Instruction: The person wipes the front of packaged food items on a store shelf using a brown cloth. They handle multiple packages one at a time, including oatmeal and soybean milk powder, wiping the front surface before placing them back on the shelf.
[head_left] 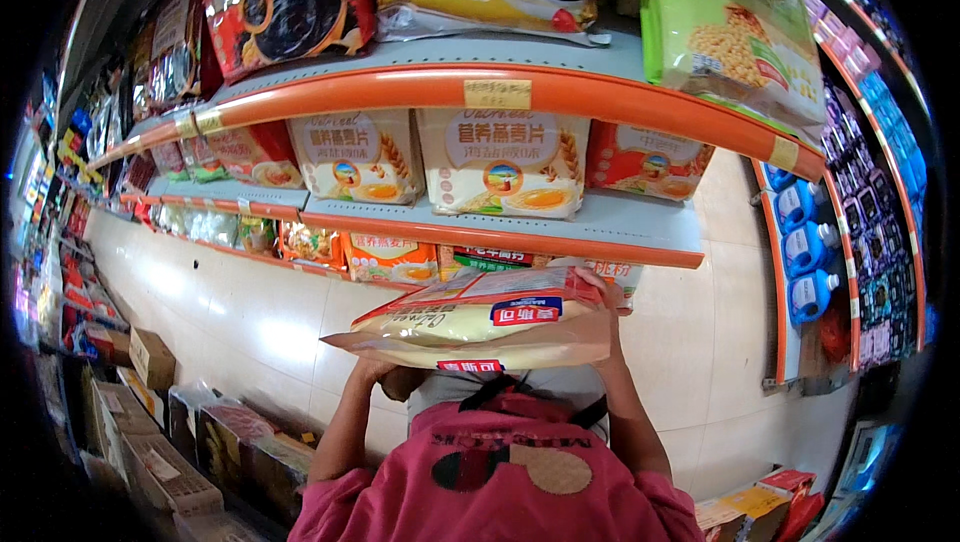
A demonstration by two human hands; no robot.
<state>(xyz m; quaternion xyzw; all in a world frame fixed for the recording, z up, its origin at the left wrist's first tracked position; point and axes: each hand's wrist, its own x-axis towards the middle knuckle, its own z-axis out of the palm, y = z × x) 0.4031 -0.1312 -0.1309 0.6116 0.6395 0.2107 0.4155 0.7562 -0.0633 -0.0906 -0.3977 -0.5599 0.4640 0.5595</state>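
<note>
Head view, looking down a shop aisle along an orange-edged shelf unit [520, 92].

Both forearms rise from the lower edge, bare below pink sleeves, elbows bent and spread. Left hand [375, 370] is under the near left corner of a stack of flat bags; only a bit of knuckle shows, grip hidden by the packs. Right hand [607, 294] is curled over the far right end of the stack, fingers wrapped over the top edge, closed on it. Thumb not visible.

The stack: two pillow-shaped oatmeal bags [480, 327], glossy plastic film, cream and yellow with red label patches, top one tilted up toward the right. They sit at chest height, just in front of the lowest shelf tier, not touching it as far as can be told.

Person's front: pink apron [500, 472] with a tan oval patch and dark straps, grey shirt above it.

Shelves: grey metal boards, orange front lips, a yellow price tag [497, 94]. Middle tier carries upright white cereal bags [503, 162] with bowl pictures. Top tier holds dark sesame-type bags and a green soybean bag [725, 17], cut off by the frame.

Right: blue detergent bottles [810, 252], small and warped. Lower left: open cardboard cartons [150, 357] on pale floor tiles; contents blurred.
</note>
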